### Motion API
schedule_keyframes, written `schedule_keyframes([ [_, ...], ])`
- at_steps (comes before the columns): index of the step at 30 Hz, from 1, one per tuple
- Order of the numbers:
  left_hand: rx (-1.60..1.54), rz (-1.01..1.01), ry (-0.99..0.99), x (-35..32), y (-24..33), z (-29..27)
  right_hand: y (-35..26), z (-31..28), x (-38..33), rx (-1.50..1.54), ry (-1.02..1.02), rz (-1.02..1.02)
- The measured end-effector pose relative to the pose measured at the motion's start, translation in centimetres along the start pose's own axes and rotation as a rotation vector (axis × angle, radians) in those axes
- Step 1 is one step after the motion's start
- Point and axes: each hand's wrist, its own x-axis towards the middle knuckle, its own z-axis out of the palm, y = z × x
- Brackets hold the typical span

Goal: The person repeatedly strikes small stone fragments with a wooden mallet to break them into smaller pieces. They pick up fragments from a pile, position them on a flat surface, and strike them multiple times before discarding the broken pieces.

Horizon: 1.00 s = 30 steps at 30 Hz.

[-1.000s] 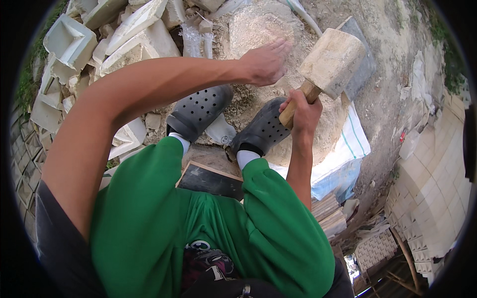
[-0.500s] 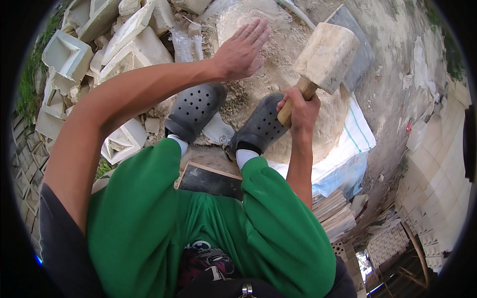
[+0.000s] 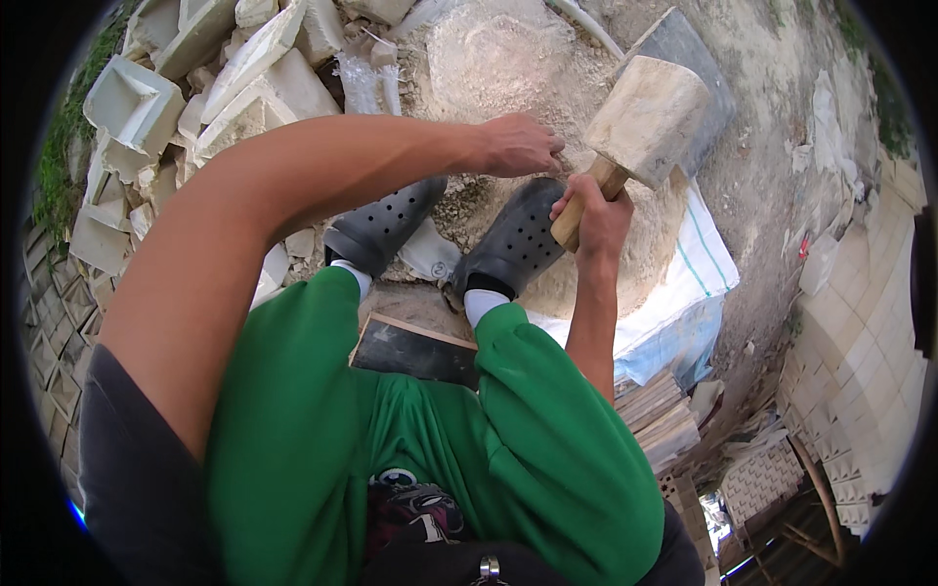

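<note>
Clock positions read from the centre of the head view. Mallet, 1 (image 3: pixel 648 122): pale blocky head, wooden handle, between 1 and 2 o'clock, held with its head up and away from the wearer; whether the head touches what lies behind it cannot be told. Hands, 2: the right hand (image 3: pixel 604 220), at 2 o'clock, is closed around the mallet's handle; the left hand (image 3: pixel 521 145), between 12 and 1, is over the crumbled powder with fingers partly bent, and whether it pinches anything cannot be told. Powder heap, 1 (image 3: pixel 503 59): pale, lumpy, at 12 o'clock, reaching down toward the shoes. Step in hand, by judgement: tending the loose powder with the left hand, the mallet held aside; a further stroke would call for that hand to be clear of the head's path first. Slab, 1 (image 3: pixel 711 107): grey, flat, near 2 o'clock, behind the mallet. Sack, 1 (image 3: pixel 699 259): white, green-striped, at 3 o'clock, partly under powder. Clogs, 2: grey, perforated, one (image 3: pixel 386 225) at 10 o'clock, one (image 3: pixel 518 239) between 1 and 2. Board, 1 (image 3: pixel 415 354): black, wood-edged, between 7 and 8. Broken blocks (image 3: pixel 132 103): pale, several hollow, heaped at 10 o'clock, too overlapped to count.
</note>
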Motion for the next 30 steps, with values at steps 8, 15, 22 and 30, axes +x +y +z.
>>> schedule_keyframes([
  [8, 0.049, -0.168, 0.142, -0.8, 1.1, 0.9, 0.4, 0.6, -0.1, -0.016, -0.047, 0.018],
  [15, 0.036, -0.533, 0.422, -4.5, -4.4, -4.5, 0.4, 0.3, -0.4, -0.064, -0.086, 0.040],
  [22, 0.096, -0.607, 0.436, -7.1, -6.7, -5.6, 1.0, 1.8, 0.1, -0.184, -0.159, -0.011],
  [30, 0.042, -0.721, 0.588, -11.1, -7.7, -6.1, 1.3, 5.5, 1.6, -0.342, -0.254, -0.238],
])
